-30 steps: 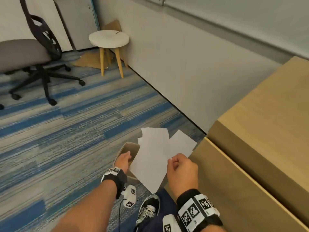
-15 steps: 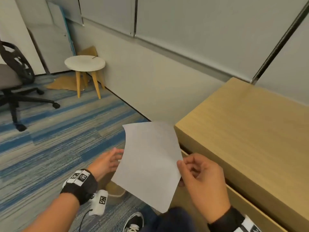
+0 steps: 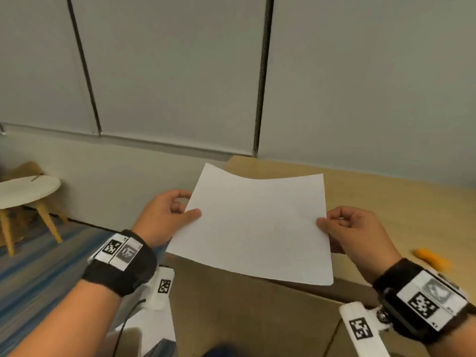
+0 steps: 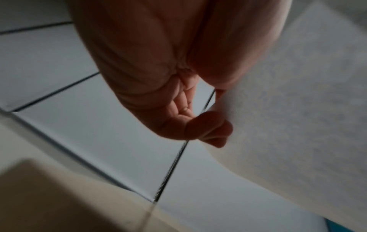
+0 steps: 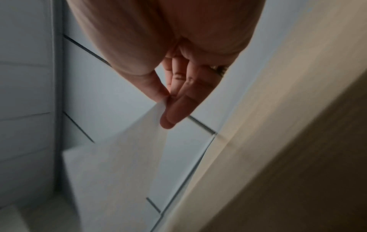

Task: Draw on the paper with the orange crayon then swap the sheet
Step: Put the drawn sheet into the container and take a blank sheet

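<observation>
A blank white sheet of paper [image 3: 255, 225] hangs in the air over the left end of the wooden table [image 3: 386, 202], slightly bowed. My left hand [image 3: 167, 215] pinches its left edge, thumb on top. My right hand [image 3: 353, 230] pinches the right edge the same way. The left wrist view shows the sheet [image 4: 298, 109] from below beside my curled fingers [image 4: 208, 127]. In the right wrist view my thumb and fingers [image 5: 178, 106] nip the sheet's edge [image 5: 123, 164]. The orange crayon [image 3: 432, 258] lies on the table, right of my right hand.
A grey panelled wall [image 3: 180, 73] stands behind the table. A small round white stool [image 3: 25, 191] with wooden legs stands on the blue striped carpet [image 3: 38, 274] at the left. More white paper [image 3: 152, 328] lies low beside the table's side.
The sheet has come up from the floor pile to table height, and my left hand has taken its left edge. The view has swung up from the carpet to the table and wall.
</observation>
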`<control>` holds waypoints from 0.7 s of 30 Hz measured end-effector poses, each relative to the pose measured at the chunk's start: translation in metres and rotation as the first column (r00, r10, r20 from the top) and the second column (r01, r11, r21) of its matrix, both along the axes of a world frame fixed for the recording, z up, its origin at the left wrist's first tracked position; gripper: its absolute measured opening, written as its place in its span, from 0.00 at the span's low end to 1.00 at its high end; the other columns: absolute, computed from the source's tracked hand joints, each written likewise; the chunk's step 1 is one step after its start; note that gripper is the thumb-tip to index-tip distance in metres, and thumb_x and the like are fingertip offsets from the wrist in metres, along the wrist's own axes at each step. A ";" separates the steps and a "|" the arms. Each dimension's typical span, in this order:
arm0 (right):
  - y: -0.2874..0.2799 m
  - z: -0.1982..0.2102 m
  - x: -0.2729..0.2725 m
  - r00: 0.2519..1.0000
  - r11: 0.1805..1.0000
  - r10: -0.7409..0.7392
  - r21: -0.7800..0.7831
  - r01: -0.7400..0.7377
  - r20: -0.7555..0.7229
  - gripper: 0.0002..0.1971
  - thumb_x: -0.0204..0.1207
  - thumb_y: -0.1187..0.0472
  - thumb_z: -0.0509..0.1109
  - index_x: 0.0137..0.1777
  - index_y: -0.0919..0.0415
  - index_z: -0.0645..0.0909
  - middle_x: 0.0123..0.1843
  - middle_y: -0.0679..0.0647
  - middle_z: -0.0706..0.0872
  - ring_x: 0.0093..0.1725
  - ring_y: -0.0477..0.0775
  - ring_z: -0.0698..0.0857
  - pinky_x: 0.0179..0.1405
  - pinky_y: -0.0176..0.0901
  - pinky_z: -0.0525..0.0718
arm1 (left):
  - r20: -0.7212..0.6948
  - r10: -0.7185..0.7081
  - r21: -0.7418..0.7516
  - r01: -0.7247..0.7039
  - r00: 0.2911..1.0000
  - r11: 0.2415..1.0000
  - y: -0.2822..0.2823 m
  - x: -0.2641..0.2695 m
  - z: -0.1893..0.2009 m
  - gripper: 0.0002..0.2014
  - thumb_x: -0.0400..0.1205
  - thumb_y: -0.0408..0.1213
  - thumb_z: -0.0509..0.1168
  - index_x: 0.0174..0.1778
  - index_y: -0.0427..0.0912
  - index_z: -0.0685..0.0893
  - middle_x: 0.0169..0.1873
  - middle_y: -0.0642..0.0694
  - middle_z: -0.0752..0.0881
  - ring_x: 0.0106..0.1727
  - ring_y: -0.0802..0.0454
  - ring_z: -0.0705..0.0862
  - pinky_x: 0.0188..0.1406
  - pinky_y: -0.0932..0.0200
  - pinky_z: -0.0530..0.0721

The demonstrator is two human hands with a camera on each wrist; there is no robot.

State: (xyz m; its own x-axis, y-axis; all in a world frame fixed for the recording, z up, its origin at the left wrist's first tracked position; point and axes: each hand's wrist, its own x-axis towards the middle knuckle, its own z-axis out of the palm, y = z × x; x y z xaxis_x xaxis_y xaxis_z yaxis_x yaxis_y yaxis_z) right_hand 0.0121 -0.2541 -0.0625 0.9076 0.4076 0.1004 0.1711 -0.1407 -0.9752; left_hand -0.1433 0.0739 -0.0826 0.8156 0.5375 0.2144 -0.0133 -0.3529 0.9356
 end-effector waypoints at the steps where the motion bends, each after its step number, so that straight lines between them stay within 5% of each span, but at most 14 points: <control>1: -0.013 0.002 0.008 1.000 1.000 -0.024 -0.009 0.024 -0.008 0.06 0.82 0.68 0.73 0.52 0.72 0.83 0.44 0.70 0.92 0.44 0.64 0.94 0.40 0.53 0.92 | 0.006 -0.019 0.029 0.019 1.000 0.999 -0.009 0.014 0.008 0.20 0.78 0.32 0.76 0.61 0.53 0.80 0.32 0.43 0.90 0.35 0.43 0.91 0.31 0.52 0.86; 4: -0.047 0.008 0.024 0.993 0.994 -0.106 -0.041 0.104 -0.044 0.10 0.80 0.70 0.74 0.59 0.65 0.80 0.45 0.69 0.92 0.40 0.64 0.94 0.38 0.54 0.93 | -0.038 -0.081 0.163 0.086 0.996 0.983 -0.028 0.052 0.023 0.17 0.78 0.34 0.76 0.55 0.57 0.79 0.26 0.48 0.84 0.26 0.50 0.85 0.23 0.58 0.79; 7: -0.078 0.012 0.035 0.981 0.987 -0.156 -0.067 0.150 -0.114 0.16 0.80 0.74 0.73 0.63 0.62 0.76 0.49 0.74 0.90 0.35 0.62 0.90 0.33 0.49 0.93 | -0.114 -0.055 0.385 0.095 0.992 0.918 -0.042 0.088 0.030 0.05 0.77 0.40 0.76 0.43 0.52 0.87 0.28 0.51 0.80 0.28 0.52 0.79 0.27 0.61 0.75; 9: -0.096 0.011 0.046 0.981 0.956 -0.192 -0.220 0.192 0.023 0.11 0.80 0.70 0.74 0.59 0.62 0.79 0.48 0.69 0.91 0.34 0.58 0.89 0.30 0.47 0.90 | -0.194 -0.021 0.471 0.112 0.981 0.875 -0.046 0.107 0.030 0.02 0.77 0.41 0.76 0.39 0.51 0.89 0.29 0.52 0.80 0.30 0.54 0.77 0.28 0.62 0.72; 12: -0.125 0.013 0.071 0.906 0.671 -0.076 -0.651 0.355 0.416 0.07 0.78 0.54 0.77 0.52 0.52 0.84 0.47 0.52 0.88 0.40 0.49 0.87 0.40 0.46 0.87 | -0.364 -0.006 0.489 0.197 0.931 0.850 -0.046 0.130 0.025 0.04 0.76 0.41 0.77 0.43 0.47 0.89 0.33 0.51 0.79 0.31 0.55 0.78 0.28 0.63 0.75; 15: -0.145 0.010 0.090 0.907 0.372 0.088 -0.858 0.353 0.412 0.14 0.77 0.43 0.75 0.60 0.43 0.84 0.56 0.46 0.82 0.54 0.49 0.83 0.54 0.44 0.82 | -0.504 -0.051 0.410 0.291 0.862 0.865 -0.048 0.144 0.020 0.10 0.74 0.38 0.80 0.48 0.43 0.88 0.39 0.48 0.80 0.35 0.52 0.83 0.27 0.63 0.81; 18: -0.151 0.002 0.096 0.944 0.383 0.118 -0.891 0.243 0.308 0.15 0.77 0.45 0.76 0.63 0.43 0.85 0.58 0.46 0.84 0.56 0.48 0.82 0.55 0.41 0.79 | -0.602 -0.097 0.348 0.370 0.793 0.862 -0.056 0.149 0.018 0.14 0.73 0.32 0.81 0.52 0.41 0.86 0.42 0.47 0.80 0.36 0.51 0.84 0.26 0.65 0.83; 21: -0.152 -0.003 0.104 0.946 0.368 0.079 -0.891 0.267 0.316 0.15 0.77 0.50 0.76 0.63 0.44 0.85 0.62 0.48 0.84 0.58 0.50 0.82 0.56 0.42 0.80 | -0.664 -0.093 0.338 0.409 0.742 0.848 -0.059 0.153 0.018 0.18 0.71 0.34 0.82 0.54 0.45 0.86 0.46 0.46 0.80 0.42 0.48 0.85 0.37 0.57 0.88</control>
State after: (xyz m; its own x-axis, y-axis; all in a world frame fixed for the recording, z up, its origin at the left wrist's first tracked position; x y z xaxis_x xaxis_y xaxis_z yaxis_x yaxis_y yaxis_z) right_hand 0.1162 -0.4060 -0.0651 0.9482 0.3146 -0.0437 0.3060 -0.9417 -0.1397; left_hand 0.0099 0.0146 -0.0649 0.9387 0.2677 -0.2173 0.3432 -0.7865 0.5135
